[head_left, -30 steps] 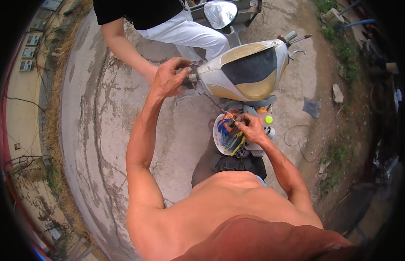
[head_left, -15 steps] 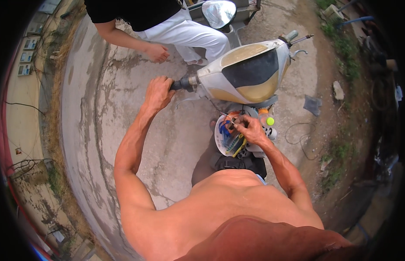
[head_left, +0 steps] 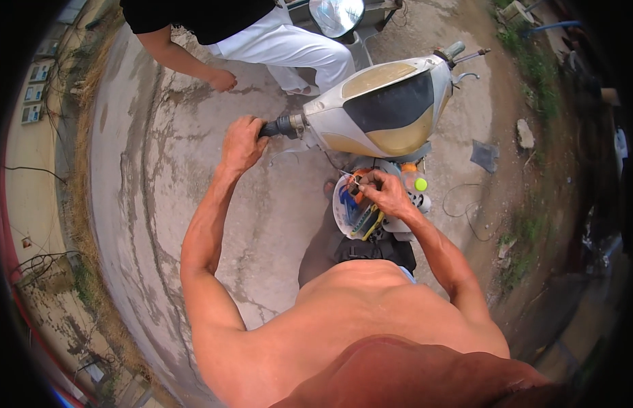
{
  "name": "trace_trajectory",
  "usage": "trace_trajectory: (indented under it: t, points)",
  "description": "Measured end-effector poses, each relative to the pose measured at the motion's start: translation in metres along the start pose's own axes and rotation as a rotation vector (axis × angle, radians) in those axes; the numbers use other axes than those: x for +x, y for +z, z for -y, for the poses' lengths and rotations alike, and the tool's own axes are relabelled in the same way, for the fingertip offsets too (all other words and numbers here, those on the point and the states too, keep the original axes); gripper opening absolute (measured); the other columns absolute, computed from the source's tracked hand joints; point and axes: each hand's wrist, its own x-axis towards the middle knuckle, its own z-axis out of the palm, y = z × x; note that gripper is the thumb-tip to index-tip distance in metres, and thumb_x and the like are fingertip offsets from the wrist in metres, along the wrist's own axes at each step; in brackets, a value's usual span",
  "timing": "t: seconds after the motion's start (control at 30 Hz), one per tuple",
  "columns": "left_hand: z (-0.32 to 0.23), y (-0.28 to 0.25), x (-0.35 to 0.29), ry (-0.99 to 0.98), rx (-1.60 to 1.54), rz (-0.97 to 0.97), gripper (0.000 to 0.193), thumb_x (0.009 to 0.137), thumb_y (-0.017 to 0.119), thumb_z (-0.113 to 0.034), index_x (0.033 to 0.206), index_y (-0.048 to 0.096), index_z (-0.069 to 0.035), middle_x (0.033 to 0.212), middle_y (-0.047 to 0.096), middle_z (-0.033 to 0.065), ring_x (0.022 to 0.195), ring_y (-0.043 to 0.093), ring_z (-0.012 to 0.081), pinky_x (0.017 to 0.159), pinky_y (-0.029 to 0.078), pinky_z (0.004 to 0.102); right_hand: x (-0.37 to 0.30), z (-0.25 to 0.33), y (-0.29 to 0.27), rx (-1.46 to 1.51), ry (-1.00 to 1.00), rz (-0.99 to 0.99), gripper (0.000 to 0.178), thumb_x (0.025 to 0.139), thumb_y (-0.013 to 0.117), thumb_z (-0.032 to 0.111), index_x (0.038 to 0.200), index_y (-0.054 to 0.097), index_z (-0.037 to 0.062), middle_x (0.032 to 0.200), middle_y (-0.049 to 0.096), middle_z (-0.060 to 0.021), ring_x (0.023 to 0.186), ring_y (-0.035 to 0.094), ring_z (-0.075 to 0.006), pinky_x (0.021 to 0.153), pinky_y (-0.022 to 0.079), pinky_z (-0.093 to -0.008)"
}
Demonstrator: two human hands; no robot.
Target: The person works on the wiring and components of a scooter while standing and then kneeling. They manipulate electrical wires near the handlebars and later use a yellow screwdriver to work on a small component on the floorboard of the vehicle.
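My left hand [head_left: 243,144] is closed around the black handlebar grip [head_left: 274,128] of a scooter. The scooter's white and gold handlebar cover [head_left: 388,102] has a dark panel in its middle. Fingers pinched together, my right hand [head_left: 386,195] holds the end of a thin cable [head_left: 335,164] that comes down from the left side of the handlebar. Its fingertips are partly hidden. Just under that hand is a white tub [head_left: 339,221] with blue, yellow and orange items in it, too crowded to tell apart.
A person in white trousers [head_left: 303,54] stands beyond the scooter's left side, near a mirror [head_left: 337,15]. A bottle with a green cap [head_left: 420,184] stands right of the tub. On the ground lie a dark flat piece [head_left: 484,156], a stone [head_left: 525,134] and a loose wire [head_left: 469,217].
The view has shifted slightly. The other person's hand has moved left, away from the handlebar. Both my hands keep their hold, with my right fingers slightly changed in pose.
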Motion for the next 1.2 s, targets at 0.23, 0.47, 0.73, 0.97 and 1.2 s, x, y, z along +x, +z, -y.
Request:
trace_trajectory:
  t: [0.23, 0.47, 0.73, 0.97, 1.2]
  points:
    - [-0.084, 0.013, -0.025, -0.009, -0.092, -0.400, 0.035, 0.082, 0.077, -0.009, 0.116, 0.070, -0.006, 0.108, 0.068, 0.0105, 0.098, 0.064, 0.0309, 0.087, 0.049, 0.0399, 0.006, -0.009, 0.001, 0.344, 0.148, 0.010, 0.020, 0.094, 0.069, 0.017, 0.096, 0.066, -0.0020, 0.071, 0.065, -0.0023, 0.062, 0.059, -0.0097, 0.059, 0.046, -0.0266]
    - [-0.199, 0.102, -0.072, -0.420, -1.052, -0.156, 0.023, 0.088, 0.076, -0.012, 0.106, 0.073, 0.002, 0.098, 0.070, 0.0126, 0.085, 0.068, 0.0200, 0.078, 0.054, 0.0313, 0.013, -0.026, -0.001, 0.542, 0.203, 0.039, 0.022, 0.095, 0.070, 0.021, 0.101, 0.068, -0.0008, 0.073, 0.065, -0.0027, 0.061, 0.060, -0.0091, 0.056, 0.047, -0.0245]
    - [-0.194, 0.151, -0.075, -0.829, -1.566, 0.031, 0.021, 0.096, 0.071, -0.018, 0.107, 0.071, -0.001, 0.103, 0.072, 0.0085, 0.092, 0.069, 0.0174, 0.080, 0.054, 0.0296, 0.010, -0.028, 0.004, 0.441, 0.163, 0.100, 0.019, 0.094, 0.066, 0.018, 0.098, 0.069, -0.0005, 0.074, 0.066, -0.0024, 0.061, 0.058, -0.0092, 0.057, 0.046, -0.0242]
    - [-0.193, 0.159, -0.087, -0.744, -1.856, -0.129, 0.010, 0.100, 0.066, -0.011, 0.103, 0.063, -0.002, 0.107, 0.070, 0.0090, 0.099, 0.067, 0.0198, 0.092, 0.055, 0.0391, 0.003, -0.040, -0.002, 0.209, 0.017, 0.004, 0.024, 0.091, 0.066, 0.016, 0.104, 0.070, -0.0031, 0.080, 0.072, -0.0058, 0.067, 0.065, -0.0116, 0.062, 0.051, -0.0277]
    - [-0.199, 0.163, -0.092, -0.702, -1.845, -0.189, 0.016, 0.099, 0.068, -0.015, 0.100, 0.063, 0.000, 0.107, 0.070, 0.0118, 0.099, 0.067, 0.0210, 0.092, 0.052, 0.0358, -0.003, -0.033, -0.005, -0.162, -0.039, -0.041, 0.027, 0.086, 0.072, 0.017, 0.107, 0.071, 0.0006, 0.082, 0.075, -0.0135, 0.074, 0.073, -0.0219, 0.068, 0.055, -0.0351]
